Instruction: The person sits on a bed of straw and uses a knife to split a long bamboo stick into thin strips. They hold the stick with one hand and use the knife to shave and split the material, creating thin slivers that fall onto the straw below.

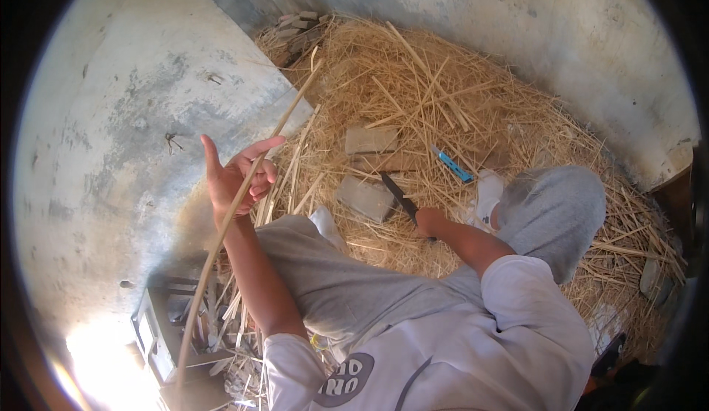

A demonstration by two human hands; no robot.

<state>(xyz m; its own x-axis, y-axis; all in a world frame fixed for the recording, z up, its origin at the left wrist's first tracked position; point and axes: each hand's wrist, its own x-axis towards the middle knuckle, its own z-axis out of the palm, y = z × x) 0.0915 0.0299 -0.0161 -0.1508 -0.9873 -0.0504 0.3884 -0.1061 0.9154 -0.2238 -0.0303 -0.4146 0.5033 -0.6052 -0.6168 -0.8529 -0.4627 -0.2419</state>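
My left hand is raised at the left, palm up, its thumb stretched out and the fingers partly curled. A long, thin strip of split bamboo or cane lies across its palm and fingers, slanting from the lower left up to the far wall corner. Low over the straw, my right hand is closed round the handle of a dark-bladed knife, whose tip points away to the upper left. Just beyond the tip are two grey blocks, one flat and one nearer.
Loose straw and shavings cover the floor between my grey-trousered legs and the walls. A blue-handled tool lies beside my right foot. On the left rises a stained wall. A grey frame-like object stands at lower left, near bright light.
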